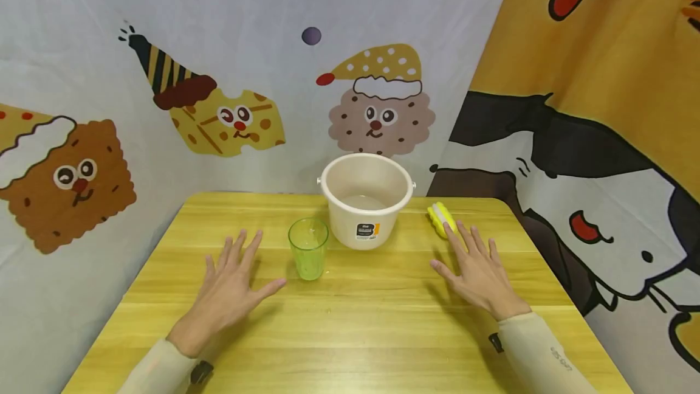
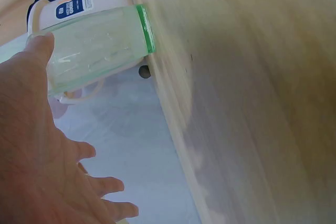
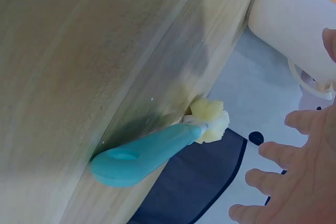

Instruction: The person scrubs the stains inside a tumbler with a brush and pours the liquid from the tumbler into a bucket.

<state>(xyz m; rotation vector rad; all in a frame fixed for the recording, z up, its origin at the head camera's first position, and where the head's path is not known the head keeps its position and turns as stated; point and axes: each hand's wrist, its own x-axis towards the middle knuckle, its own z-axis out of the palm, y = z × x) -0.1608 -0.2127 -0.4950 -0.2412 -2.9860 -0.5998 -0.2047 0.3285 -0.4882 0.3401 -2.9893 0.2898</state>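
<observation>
My left hand (image 1: 226, 287) is spread above the table, left of a clear green glass (image 1: 308, 251). In the left wrist view the thumb overlaps the glass (image 2: 100, 51), which stands upright. Fingers spread apart, my right hand (image 1: 481, 275) is over the table's right side, holding nothing. Just beyond its fingertips lies a sponge brush, whose yellow and white sponge head (image 1: 439, 219) shows in the head view. Its teal handle (image 3: 144, 153) appears in the right wrist view but is hidden behind the hand from above.
A cream plastic bucket (image 1: 363, 224) with a label on its front stands at the back middle, behind and right of the glass. The wooden table (image 1: 355, 339) ends at a cloth backdrop (image 1: 262, 17) printed with cartoon figures. A few small drops lie near the glass.
</observation>
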